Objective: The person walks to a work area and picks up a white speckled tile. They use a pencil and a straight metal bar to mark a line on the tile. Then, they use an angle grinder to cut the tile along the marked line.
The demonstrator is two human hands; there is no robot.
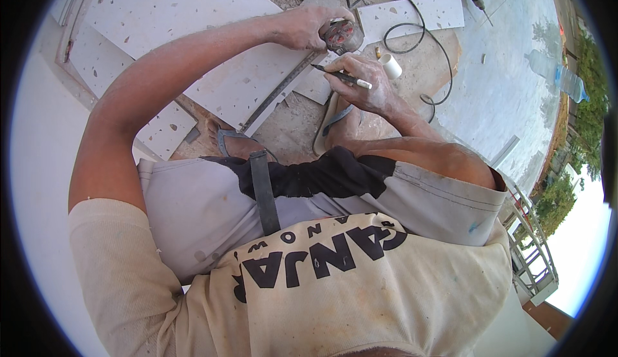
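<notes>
Pen (336, 74): slim, black, white-ended; the right hand (374, 76) has its grip closed on the barrel, tip angled left near the narrow strip (280, 92).
Tool (343, 37): dark, rounded, dusty, with red parts; the left hand (306, 27) appears wrapped around it.
Strip: straight, dark, seemingly stiff, lying along the pale speckled tile (238, 80); pinning it flat and holding one pen angle should give a cleaner line.
Dust: powdery on both hands; wiping the smooth tile would likely help ink take.
</notes>
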